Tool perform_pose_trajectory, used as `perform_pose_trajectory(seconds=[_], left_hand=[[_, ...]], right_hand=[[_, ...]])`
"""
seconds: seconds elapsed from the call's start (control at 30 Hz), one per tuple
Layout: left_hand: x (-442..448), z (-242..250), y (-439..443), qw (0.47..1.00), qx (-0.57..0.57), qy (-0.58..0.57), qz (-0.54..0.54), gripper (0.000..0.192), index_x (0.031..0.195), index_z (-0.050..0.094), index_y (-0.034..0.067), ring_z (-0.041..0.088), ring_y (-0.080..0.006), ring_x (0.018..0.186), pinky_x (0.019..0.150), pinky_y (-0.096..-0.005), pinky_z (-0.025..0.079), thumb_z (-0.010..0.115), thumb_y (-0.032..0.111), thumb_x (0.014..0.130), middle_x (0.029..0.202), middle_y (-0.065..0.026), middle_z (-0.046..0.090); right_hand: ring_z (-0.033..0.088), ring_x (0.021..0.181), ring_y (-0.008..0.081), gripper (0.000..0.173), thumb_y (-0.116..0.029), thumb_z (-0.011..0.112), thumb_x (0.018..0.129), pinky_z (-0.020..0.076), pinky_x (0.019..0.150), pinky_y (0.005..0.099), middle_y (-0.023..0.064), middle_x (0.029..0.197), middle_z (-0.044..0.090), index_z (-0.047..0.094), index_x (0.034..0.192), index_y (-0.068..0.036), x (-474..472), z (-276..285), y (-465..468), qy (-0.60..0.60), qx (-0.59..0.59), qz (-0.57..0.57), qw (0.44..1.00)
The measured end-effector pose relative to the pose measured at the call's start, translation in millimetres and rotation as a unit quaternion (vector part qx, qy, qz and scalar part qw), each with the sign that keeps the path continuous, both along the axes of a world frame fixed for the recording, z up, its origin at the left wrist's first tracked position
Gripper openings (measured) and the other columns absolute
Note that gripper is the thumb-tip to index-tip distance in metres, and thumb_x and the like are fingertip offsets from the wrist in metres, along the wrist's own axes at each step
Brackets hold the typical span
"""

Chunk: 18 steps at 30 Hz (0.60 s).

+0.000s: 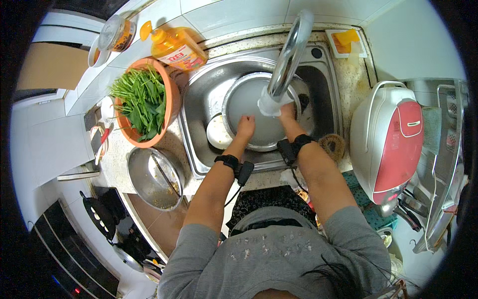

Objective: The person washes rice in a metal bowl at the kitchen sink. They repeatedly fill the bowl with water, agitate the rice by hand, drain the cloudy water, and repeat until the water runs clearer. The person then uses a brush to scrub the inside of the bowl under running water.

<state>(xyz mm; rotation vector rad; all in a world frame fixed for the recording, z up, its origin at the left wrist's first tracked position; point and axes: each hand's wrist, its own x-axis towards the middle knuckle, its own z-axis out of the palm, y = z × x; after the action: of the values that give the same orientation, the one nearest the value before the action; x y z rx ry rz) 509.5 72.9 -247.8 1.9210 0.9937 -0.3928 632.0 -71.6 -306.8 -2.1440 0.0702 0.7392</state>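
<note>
A round metal basin [230, 93] of cloudy grey water [248, 93] stands in the stainless steel sink [198, 89]. At the basin's near left side is my left hand [246, 127], its fingers curled and partly lost in the water. My right hand [287, 111] reaches into the basin's right side, partly covered by the faucet's white nozzle [268, 104]. Whether either hand grips something under the water cannot be seen. A white bowl [217, 132] lies in the sink, partly beneath the basin's left edge. Above the basin arches the chrome faucet [293, 52].
Left of the sink stand an orange tub [172, 97] of leafy greens [143, 104], a steel bowl [145, 175] with food residue and a yellow dish soap bottle [179, 50]. On the right are a round scrub brush [331, 146] and a red-and-white rice cooker [388, 142].
</note>
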Motion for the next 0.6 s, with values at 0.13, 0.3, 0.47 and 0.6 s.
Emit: perform_pose_trajectory(seconds=[0.13, 0.3, 0.47, 0.6], left_hand=[[4, -40, -8, 0.999, -0.048, 0.000, -0.018, 0.042, 0.099, 0.061, -0.003, 0.061, -0.0398, 0.094, 0.081, -0.0455, 0.047, 0.050, 0.037, 0.090, 0.095, -0.0241, 0.064], [1, -5, -14, 0.994, -0.051, -0.062, -0.077, 0.037, 0.096, 0.060, -0.003, 0.060, -0.0410, 0.096, 0.081, -0.0465, 0.046, 0.054, 0.033, 0.088, 0.099, -0.0263, 0.063], [0, 57, -22, 0.976, 0.038, -0.209, -0.049, 0.029, 0.100, 0.057, -0.001, 0.064, -0.0295, 0.075, 0.064, -0.0415, 0.049, 0.056, 0.025, 0.088, 0.089, -0.0195, 0.066], [4, 92, -16, 0.984, -0.048, -0.171, -0.002, 0.029, 0.099, 0.056, -0.001, 0.064, -0.0338, 0.077, 0.066, -0.0429, 0.049, 0.054, 0.027, 0.090, 0.091, -0.0230, 0.065]], right_hand=[[0.066, 0.078, 0.0328, 0.031, -0.026, 0.054, 0.088, 0.0520, 0.066, 0.0426, 0.0233, 0.093, 0.066, 0.067, 0.087, 0.002, -41, 5, 10, 0.368, 0.389, -0.182, 0.825], [0.065, 0.076, 0.0342, 0.033, -0.026, 0.051, 0.090, 0.0513, 0.068, 0.0444, 0.0218, 0.085, 0.066, 0.065, 0.082, 0.002, -77, 53, 50, 0.190, 0.181, -0.114, 0.958], [0.065, 0.075, 0.0312, 0.035, -0.027, 0.048, 0.093, 0.0490, 0.064, 0.0440, 0.0196, 0.082, 0.065, 0.064, 0.081, 0.001, -70, 86, 60, 0.014, 0.080, 0.043, 0.996], [0.063, 0.075, 0.0285, 0.033, -0.025, 0.046, 0.094, 0.0474, 0.064, 0.0417, 0.0207, 0.084, 0.065, 0.063, 0.084, 0.002, -66, 127, 55, 0.220, 0.216, -0.097, 0.946]])
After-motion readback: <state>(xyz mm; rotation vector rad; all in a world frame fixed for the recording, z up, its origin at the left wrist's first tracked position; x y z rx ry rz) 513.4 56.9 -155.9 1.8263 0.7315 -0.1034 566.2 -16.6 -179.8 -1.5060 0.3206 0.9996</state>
